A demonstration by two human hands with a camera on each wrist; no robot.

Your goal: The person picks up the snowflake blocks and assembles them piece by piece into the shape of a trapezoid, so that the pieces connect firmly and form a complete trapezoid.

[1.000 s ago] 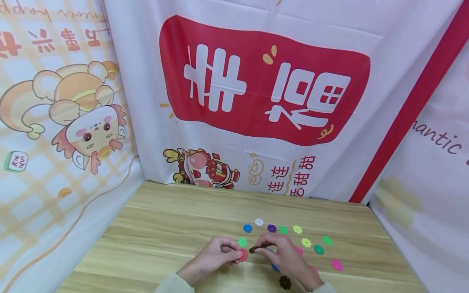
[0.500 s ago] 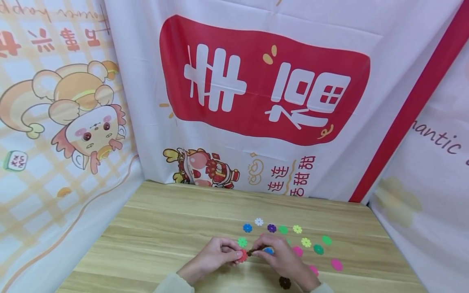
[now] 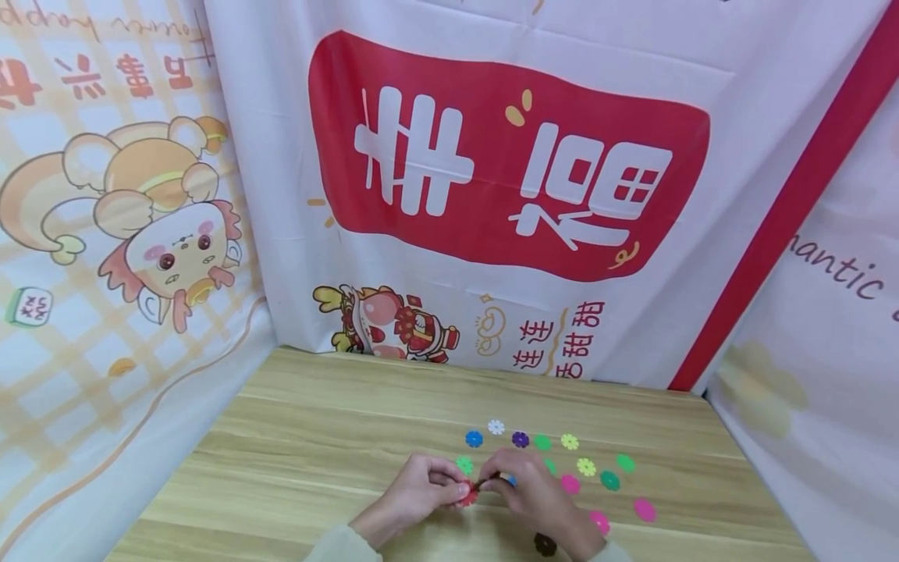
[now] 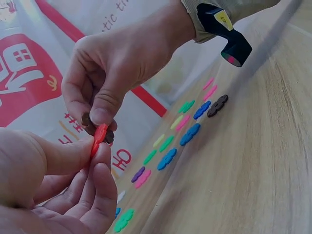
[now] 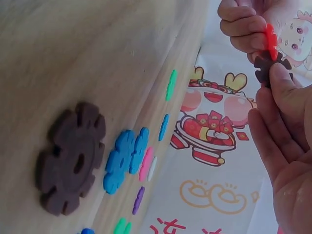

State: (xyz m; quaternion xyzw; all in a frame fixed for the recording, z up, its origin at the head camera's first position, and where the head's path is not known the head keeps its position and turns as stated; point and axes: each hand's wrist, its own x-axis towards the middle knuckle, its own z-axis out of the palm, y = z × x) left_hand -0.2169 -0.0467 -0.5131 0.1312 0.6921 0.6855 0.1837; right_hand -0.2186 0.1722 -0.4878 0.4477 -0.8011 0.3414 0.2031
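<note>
Item one: our left hand (image 3: pixel 414 499), fingers pinched on a red flower disc (image 3: pixel 467 492), held just above the wooden surface (image 3: pixel 295 460). Item two: a brown flower disc (image 4: pixel 90 126), edge meeting the red one, clamped by the fingers of our right hand (image 3: pixel 537 499). Item three: loose discs lying flat on the surface to the right, among them a blue disc (image 3: pixel 474 439), a purple disc (image 3: pixel 520 439), a pink disc (image 3: pixel 644 510) and a second brown disc (image 3: pixel 545 544) near our right wrist

A makeshift recording booth: a wooden table (image 3: pixel 316 437) enclosed on the left, far and right sides by hung festive banners (image 3: pixel 506 164) printed with cartoon characters and Chinese lettering.
</note>
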